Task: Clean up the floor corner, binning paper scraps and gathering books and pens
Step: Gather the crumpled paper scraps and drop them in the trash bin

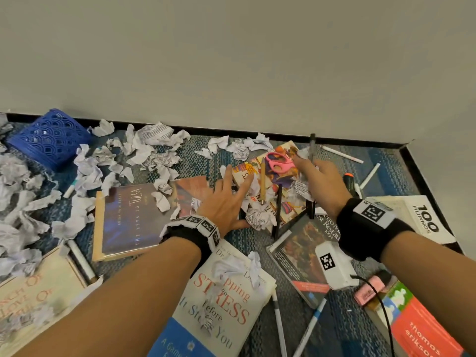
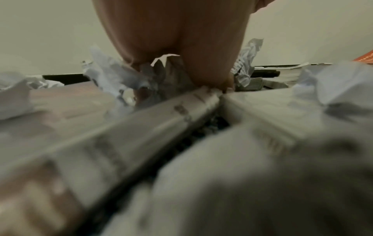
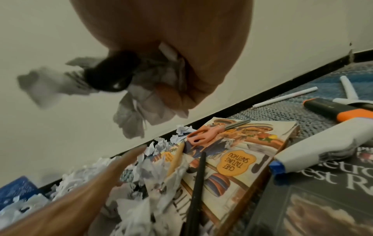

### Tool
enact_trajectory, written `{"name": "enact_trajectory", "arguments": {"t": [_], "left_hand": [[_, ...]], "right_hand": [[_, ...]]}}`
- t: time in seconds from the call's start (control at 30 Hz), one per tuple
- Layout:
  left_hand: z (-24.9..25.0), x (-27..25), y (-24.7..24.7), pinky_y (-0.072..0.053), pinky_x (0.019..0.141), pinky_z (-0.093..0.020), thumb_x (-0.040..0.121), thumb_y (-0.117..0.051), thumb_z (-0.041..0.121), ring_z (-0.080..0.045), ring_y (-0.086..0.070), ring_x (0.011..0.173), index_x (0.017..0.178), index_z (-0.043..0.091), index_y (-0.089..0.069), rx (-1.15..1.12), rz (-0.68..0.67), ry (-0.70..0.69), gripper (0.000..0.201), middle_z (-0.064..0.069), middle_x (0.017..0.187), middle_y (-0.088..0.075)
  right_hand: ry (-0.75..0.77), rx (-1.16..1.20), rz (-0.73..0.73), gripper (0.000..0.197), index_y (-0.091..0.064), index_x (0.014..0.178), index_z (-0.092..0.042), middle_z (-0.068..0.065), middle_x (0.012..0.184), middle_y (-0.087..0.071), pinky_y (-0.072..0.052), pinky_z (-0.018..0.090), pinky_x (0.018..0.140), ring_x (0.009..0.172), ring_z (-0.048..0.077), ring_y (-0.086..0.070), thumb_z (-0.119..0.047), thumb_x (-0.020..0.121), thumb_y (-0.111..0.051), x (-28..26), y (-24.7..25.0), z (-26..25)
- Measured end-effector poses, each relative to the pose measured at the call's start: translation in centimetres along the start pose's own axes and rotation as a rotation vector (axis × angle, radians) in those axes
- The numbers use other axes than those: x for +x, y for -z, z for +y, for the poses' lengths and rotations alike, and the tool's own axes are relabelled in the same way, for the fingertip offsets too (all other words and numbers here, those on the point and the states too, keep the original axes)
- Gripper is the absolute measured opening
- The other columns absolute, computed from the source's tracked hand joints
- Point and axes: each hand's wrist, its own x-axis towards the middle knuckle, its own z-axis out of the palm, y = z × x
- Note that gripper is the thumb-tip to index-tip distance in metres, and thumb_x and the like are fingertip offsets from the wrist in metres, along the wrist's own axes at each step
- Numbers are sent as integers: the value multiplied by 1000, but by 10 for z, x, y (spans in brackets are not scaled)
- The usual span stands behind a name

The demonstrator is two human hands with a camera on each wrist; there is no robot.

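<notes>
Crumpled paper scraps [image 1: 144,150] litter the blue carpet along the wall. My left hand [image 1: 231,199] is spread flat, its fingers touching the scraps [image 2: 113,76] on a colourful book [image 1: 291,204]; a crumpled ball [image 1: 257,217] lies by the thumb. My right hand [image 1: 309,166] hovers over that book's far end, gripping a wad of paper [image 3: 137,108] together with a black pen [image 3: 109,76] that sticks up. On the colourful book [image 3: 242,151] lie pink scissors [image 1: 279,162], a wooden pencil [image 1: 262,184] and a black pen [image 1: 278,210].
A blue basket [image 1: 51,137] lies tipped at the far left. Books surround my arms: a dark one [image 1: 128,217], a white one [image 1: 226,305], a grey one [image 1: 304,243], another white one [image 1: 422,217]. White pens [image 1: 342,154] and an orange highlighter [image 1: 350,181] lie in the corner.
</notes>
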Motion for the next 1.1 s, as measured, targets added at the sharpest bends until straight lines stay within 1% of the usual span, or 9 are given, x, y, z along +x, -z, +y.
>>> {"name": "enact_trajectory", "arguments": {"t": [0.1,0.27,0.43,0.53,0.63,0.77,0.93,1.03,1.1], "left_hand": [[4,2,-1,-46,95,-46,72,-60,72,-40,-42,123,151,28,12,39,23,-23,116,-31,155,3],[13,-8,3,-51,76,-39,84,-63,45,-30,-46,110,133,13,-37,101,34,-27,64,-14,136,-39],[8,-8,3,-50,76,-37,96,-45,38,-27,-52,103,121,12,-43,9,-4,-47,36,-7,117,-52],[1,-11,12,-42,67,-36,98,-36,49,-28,-62,93,108,14,-48,-10,-2,-67,39,-7,104,-62],[0,-16,27,-36,54,-30,94,-24,65,-18,-53,59,85,17,-50,41,-2,-37,56,-1,69,-55],[11,-16,35,-44,50,-26,94,-18,64,-16,-48,48,64,16,-49,-9,7,-9,64,0,57,-51],[19,-16,40,-49,59,-31,96,-30,52,-24,-54,61,76,17,-47,-47,20,8,44,-3,69,-52],[17,-17,42,-42,56,-28,95,-33,46,-23,-50,62,84,13,-55,-29,10,0,41,-3,70,-50],[15,-18,44,-41,57,-29,94,-35,43,-23,-49,64,94,12,-57,-38,-8,10,38,-4,73,-52]], "right_hand": [[-13,-196,-72,37,-42,58,-18,-7,52,-38,-30,23,48,41,7,-33,-30,90,-58,-7,-1,8],[-55,-474,-169,22,-44,90,-16,-1,80,-50,-36,30,60,71,20,-48,-33,90,-58,-17,-20,26],[-128,-527,-229,72,-49,127,-17,2,124,-59,-44,35,88,106,23,-56,-71,78,-54,-14,-25,25],[-344,-330,-280,102,-34,145,-26,3,143,-47,-37,46,104,127,26,-47,-93,69,-22,-7,-10,18],[-513,-158,-236,67,-41,123,-35,0,109,-49,-44,37,86,104,24,-53,-77,85,-6,-1,3,20],[-580,-255,-126,40,-49,99,-6,6,80,-51,-39,27,52,63,16,-47,-45,99,-39,8,15,38],[-536,-327,-100,78,-50,87,-4,10,80,-57,-44,31,58,66,22,-53,-81,75,-42,0,19,30],[-415,-525,-21,67,-51,62,-12,15,81,-58,-49,39,80,78,29,-59,-66,92,-26,-3,21,30],[-281,-556,59,49,-48,59,-16,12,78,-58,-46,35,74,79,28,-57,-45,97,-37,-7,20,28]]}}
